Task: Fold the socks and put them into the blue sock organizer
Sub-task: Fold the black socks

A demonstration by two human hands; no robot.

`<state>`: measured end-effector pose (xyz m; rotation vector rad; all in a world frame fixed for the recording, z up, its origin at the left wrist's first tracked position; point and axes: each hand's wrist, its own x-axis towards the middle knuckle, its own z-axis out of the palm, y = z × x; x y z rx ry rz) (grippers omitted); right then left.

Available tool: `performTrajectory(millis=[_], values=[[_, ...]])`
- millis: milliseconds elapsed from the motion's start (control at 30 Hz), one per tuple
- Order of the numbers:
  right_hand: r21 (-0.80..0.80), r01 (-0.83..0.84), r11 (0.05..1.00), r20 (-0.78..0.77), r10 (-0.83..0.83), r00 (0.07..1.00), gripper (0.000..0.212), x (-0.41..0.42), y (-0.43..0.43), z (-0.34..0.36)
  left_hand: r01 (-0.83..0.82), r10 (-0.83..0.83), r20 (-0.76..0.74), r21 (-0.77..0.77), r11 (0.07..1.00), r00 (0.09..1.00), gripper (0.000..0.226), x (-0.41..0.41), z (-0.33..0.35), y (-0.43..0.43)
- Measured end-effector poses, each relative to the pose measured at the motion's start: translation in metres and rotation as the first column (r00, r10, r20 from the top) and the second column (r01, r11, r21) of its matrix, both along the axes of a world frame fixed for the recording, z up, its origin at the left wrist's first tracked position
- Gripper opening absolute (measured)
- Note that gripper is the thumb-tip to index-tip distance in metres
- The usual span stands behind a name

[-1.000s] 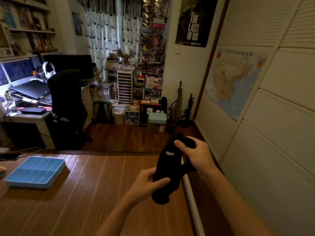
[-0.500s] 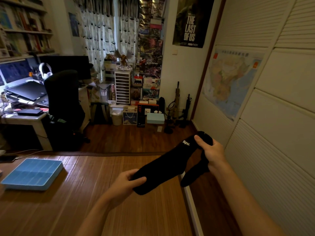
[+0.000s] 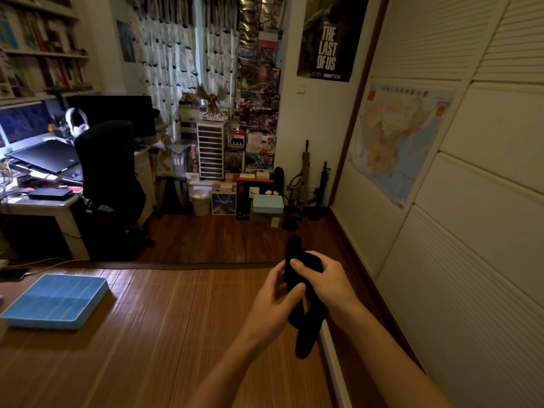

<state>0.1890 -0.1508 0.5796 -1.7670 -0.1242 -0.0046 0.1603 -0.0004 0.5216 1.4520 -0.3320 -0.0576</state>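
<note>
Over the right end of the mat (image 3: 147, 334), close to its white edge strip (image 3: 332, 346), both hands hold the black socks (image 3: 309, 331) in the air. The right hand (image 3: 329, 278) curls round the upper part of the bundle, thumb across its front. The left hand (image 3: 270, 304) pinches it from the other side between thumb and fingers. One end of the cloth pokes up above the right hand; the rest hangs below both hands, over the strip. The cloth is too dark to tell how its layers lie.

Right of the strip comes a narrow band of floor, then the wardrobe doors (image 3: 471, 275), so that side is tight. Leftward the mat runs wide and flat. The organizer (image 3: 56, 301) sits on it near the left side, compartments facing up, well apart from the hands, with a broad stretch of mat between.

A dark border marks the mat's far edge, and beyond it lies the wooden floor (image 3: 220, 240). Cables (image 3: 38, 265) trail along that edge just behind the organizer. Farther back on the left stand a black chair (image 3: 109, 172) and a cluttered desk (image 3: 44, 201). Boxes and a white drawer unit (image 3: 210, 151) crowd the far wall. A map (image 3: 394, 139) hangs on the doors.
</note>
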Motion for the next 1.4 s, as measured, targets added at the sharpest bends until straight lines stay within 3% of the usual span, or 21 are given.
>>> performTrajectory(millis=[133, 267, 367, 533, 800, 867, 933, 1000, 1067, 1133, 1200, 1233, 1333, 1400], values=[[0.120, -0.109, 0.987, -0.112, 0.123, 0.986, 0.023, -0.006, -0.001, 0.009, -0.145, 0.141, -0.060, -0.074, 0.987, 0.988, 0.037, 0.001, 0.003, 0.003], [0.325, -0.269, 0.907, -0.192, 0.342, 0.920, 0.040, -0.006, -0.009, 0.009, -0.144, 0.128, -0.117, -0.147, 0.979, 0.985, 0.030, 0.002, -0.002, 0.014], [0.442, -0.226, 0.868, -0.224, 0.351, 0.909, 0.039, -0.005, -0.017, 0.006, -0.193, 0.150, -0.208, -0.204, 0.960, 0.966, 0.031, 0.004, -0.005, 0.023], [0.048, -0.138, 0.989, -0.262, 0.146, 0.954, 0.021, -0.009, -0.023, 0.002, -0.161, 0.104, -0.236, -0.236, 0.959, 0.966, 0.034, 0.010, -0.011, 0.037], [0.258, -0.145, 0.955, -0.186, 0.196, 0.963, 0.021, 0.000, -0.031, 0.022, -0.254, 0.239, -0.103, -0.161, 0.954, 0.965, 0.033, 0.016, -0.005, 0.043], [0.239, -0.100, 0.966, -0.175, 0.144, 0.974, 0.021, 0.004, -0.033, 0.026, -0.258, 0.252, -0.054, -0.177, 0.950, 0.966, 0.034, 0.016, -0.001, 0.044], [0.173, -0.050, 0.984, -0.161, 0.078, 0.984, 0.020, 0.006, -0.034, 0.028, -0.289, 0.290, -0.029, -0.203, 0.936, 0.957, 0.050, 0.015, 0.004, 0.044], [0.044, 0.025, 0.999, -0.099, -0.020, 0.995, 0.018, 0.006, -0.033, 0.031, -0.330, 0.335, -0.005, -0.179, 0.927, 0.942, 0.066, 0.012, 0.009, 0.043], [-0.168, 0.151, 0.974, 0.063, -0.143, 0.988, 0.013, 0.000, -0.025, 0.032, -0.323, 0.330, 0.060, -0.112, 0.940, 0.942, 0.058, 0.011, 0.009, 0.042], [-0.280, 0.231, 0.932, 0.232, -0.168, 0.958, 0.007, -0.013, -0.009, 0.030, -0.241, 0.244, 0.066, -0.055, 0.969, 0.968, 0.046, 0.006, 0.011, 0.037], [-0.298, 0.136, 0.945, 0.279, -0.050, 0.959, 0.004, -0.026, 0.011, 0.026, -0.142, 0.143, 0.007, -0.070, 0.987, 0.990, 0.032, 0.001, 0.015, 0.027], [-0.304, 0.045, 0.952, 0.258, 0.037, 0.965, 0.007, -0.031, 0.019, 0.024, -0.120, 0.120, 0.002, -0.086, 0.989, 0.993, 0.037, -0.001, 0.017, 0.022], [-0.213, -0.169, 0.962, 0.117, 0.197, 0.973, 0.025, -0.034, 0.023, 0.027, -0.168, 0.174, 0.032, -0.131, 0.977, 0.984, 0.036, -0.002, 0.022, 0.025], [-0.153, -0.182, 0.971, 0.109, 0.200, 0.974, 0.026, -0.031, 0.015, 0.031, -0.201, 0.201, -0.020, -0.199, 0.959, 0.979, 0.025, 0.002, 0.022, 0.034]])
